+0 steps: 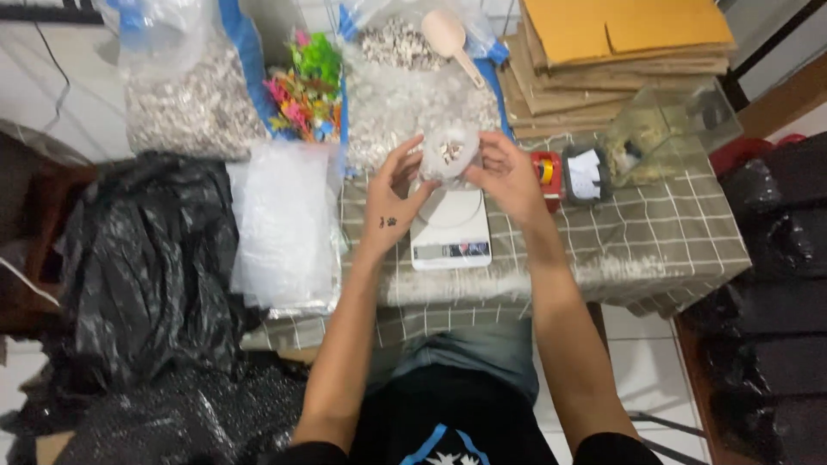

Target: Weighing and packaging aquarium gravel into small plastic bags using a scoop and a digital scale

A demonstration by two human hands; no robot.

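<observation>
2 hands, left hand [394, 196] and right hand [508, 176], fingers closed on 1 small clear bag [448, 153] above 1 white scale [450, 229].

hands [448, 181]: 2 | scale [450, 231]: 1 | scoop [450, 38]: 1 | tape dispensers [546, 171]: 2

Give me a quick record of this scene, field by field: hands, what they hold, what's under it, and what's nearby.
left hand: grips the small clear bag's left side
right hand: grips its right side
small clear bag: holds a few pale shells or pebbles, above the scale
white scale: on the checked cloth
scoop: lying in the big open bag behind
stack of empty clear bags: left of the scale
cardboard stack: back right
</observation>
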